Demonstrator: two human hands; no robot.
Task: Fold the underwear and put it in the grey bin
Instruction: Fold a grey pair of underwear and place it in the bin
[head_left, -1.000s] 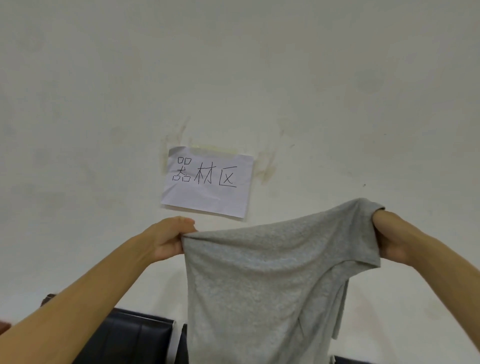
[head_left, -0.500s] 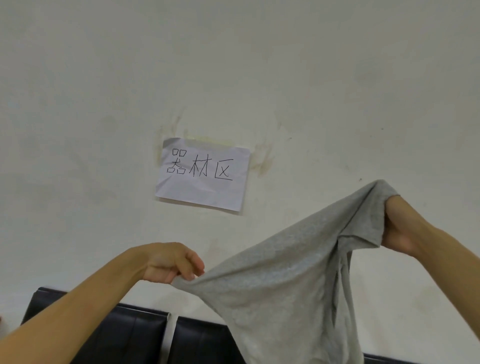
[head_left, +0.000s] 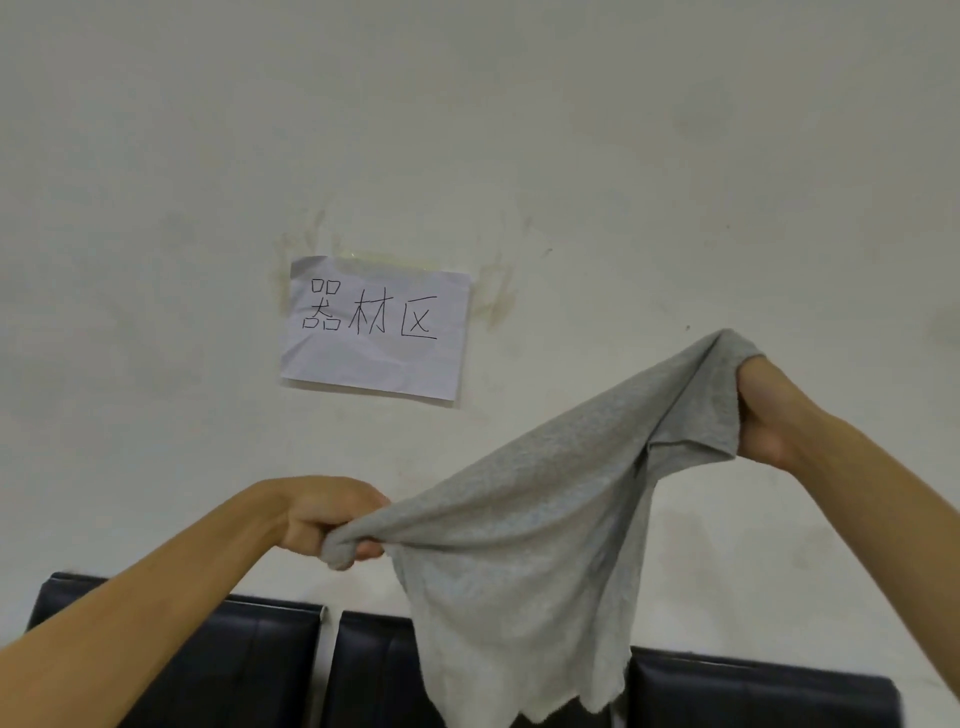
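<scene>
The underwear (head_left: 540, 525) hangs in the air between your hands, a soft, light grey knit that sags and will slip into folds, so hold it by its edges. Your left hand (head_left: 327, 519) has a bunched corner in a curled grip, low down; your right hand (head_left: 763, 410) grips the opposite edge, higher. Behind are a sign (head_left: 376, 327) on the wall (head_left: 571, 156) and black seats (head_left: 249, 665); the bin is not in view.

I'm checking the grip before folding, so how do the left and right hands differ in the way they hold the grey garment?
The left hand sits lower, near the black seat backs; the right hand is raised higher against the wall. The left hand's fingers bunch a wad of the grey garment; the right hand's fingers are hidden behind the cloth. Both grip it in the air, stretched between them.
</scene>
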